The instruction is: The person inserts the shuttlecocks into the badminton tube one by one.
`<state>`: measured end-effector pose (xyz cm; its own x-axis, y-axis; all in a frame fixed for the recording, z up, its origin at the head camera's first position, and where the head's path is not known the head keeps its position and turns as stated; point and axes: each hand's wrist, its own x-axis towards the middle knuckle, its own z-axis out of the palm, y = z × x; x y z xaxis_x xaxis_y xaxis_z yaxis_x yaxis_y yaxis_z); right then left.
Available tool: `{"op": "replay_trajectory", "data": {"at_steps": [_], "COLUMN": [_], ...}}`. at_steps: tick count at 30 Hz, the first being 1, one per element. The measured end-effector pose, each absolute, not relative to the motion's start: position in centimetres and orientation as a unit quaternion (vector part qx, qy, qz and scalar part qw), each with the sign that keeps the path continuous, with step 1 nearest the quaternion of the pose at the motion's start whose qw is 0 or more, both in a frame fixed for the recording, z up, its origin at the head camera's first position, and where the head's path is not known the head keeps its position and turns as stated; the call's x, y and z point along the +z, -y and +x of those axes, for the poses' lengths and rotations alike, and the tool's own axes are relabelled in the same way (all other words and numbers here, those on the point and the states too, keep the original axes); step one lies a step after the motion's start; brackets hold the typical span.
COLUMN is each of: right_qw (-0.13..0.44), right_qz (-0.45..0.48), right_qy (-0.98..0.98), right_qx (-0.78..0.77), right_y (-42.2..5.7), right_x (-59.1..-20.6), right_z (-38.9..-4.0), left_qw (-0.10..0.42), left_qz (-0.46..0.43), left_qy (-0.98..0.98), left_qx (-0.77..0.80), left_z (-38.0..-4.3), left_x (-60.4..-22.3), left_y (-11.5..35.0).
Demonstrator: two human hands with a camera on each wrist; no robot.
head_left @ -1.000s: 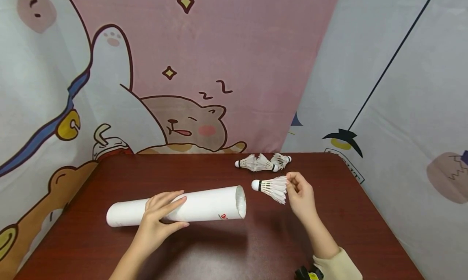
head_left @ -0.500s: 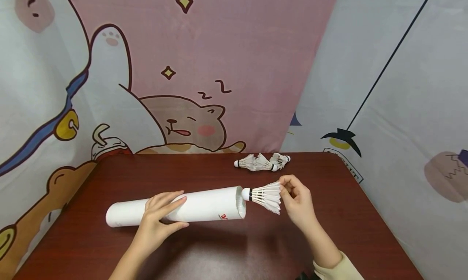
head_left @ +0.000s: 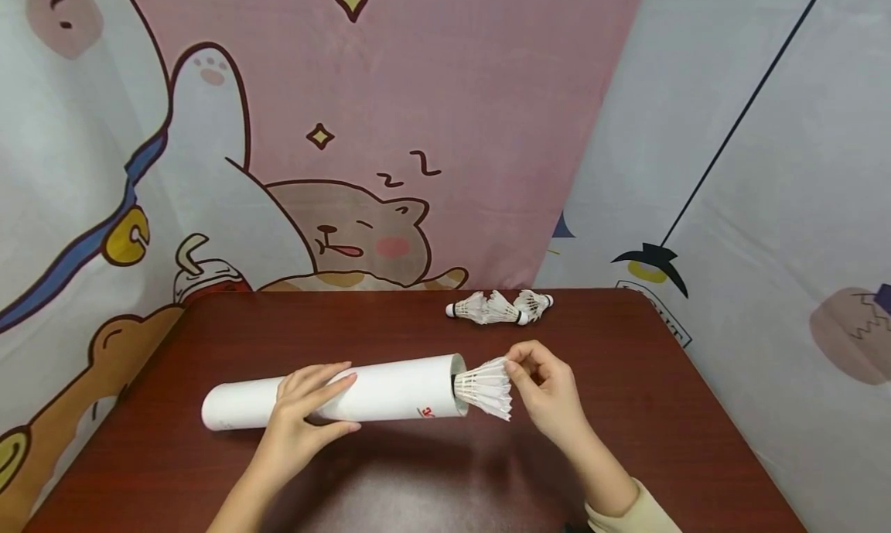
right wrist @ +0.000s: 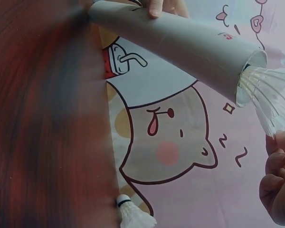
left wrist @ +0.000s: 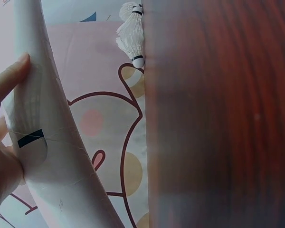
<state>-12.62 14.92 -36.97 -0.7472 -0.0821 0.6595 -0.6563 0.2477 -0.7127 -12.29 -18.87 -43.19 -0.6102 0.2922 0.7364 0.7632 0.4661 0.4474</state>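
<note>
A white shuttlecock tube (head_left: 400,390) lies across the front of me in the head view, its round mouth facing right. My left hand (head_left: 299,413) grips it near the middle, thumb on the near side and fingers over the top. In the left wrist view a shuttlecock shape with a black band (left wrist: 31,138) shows on the tube's side. A feathered shuttlecock (head_left: 489,390) sits cork-first in the tube's mouth, its cork hidden inside and its feathers sticking out. My right hand (head_left: 550,398) pinches the feather edge between thumb and fingertips, also seen in the right wrist view.
Several more shuttlecocks (head_left: 500,309) lie in a row at the back edge of the dark red-brown table (head_left: 668,409). Behind the table hangs a cartoon-print cloth (head_left: 501,131) in pink and white.
My right hand has moved left, bringing the shuttlecock from beside the tube to its mouth and cork-first into it. My left hand and the tube have stayed in place.
</note>
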Motion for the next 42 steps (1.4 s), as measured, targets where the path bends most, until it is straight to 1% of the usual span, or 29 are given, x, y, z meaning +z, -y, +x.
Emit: {"op": "replay_trajectory", "data": {"at_steps": [11, 33, 42], "right_qw": [0.238, 0.237, 0.239], "right_qz": [0.252, 0.250, 0.241], "right_qy": [0.771, 0.739, 0.753], "right_qx": [0.535, 0.579, 0.564], "right_y": [-14.1, -12.9, -12.8], "right_x": [-37.2, -37.5, -40.0], "right_z": [-12.3, -11.8, -13.0], "left_qw": [0.288, 0.274, 0.272], "left_qz": [-0.325, -0.323, -0.323], "left_qy": [0.806, 0.811, 0.810], "left_qx": [-0.401, -0.404, -0.407], "left_z": [-12.3, -12.1, -12.1], "left_x": [-43.1, -43.3, -43.3], "left_y": [18.8, 18.8, 18.8]}}
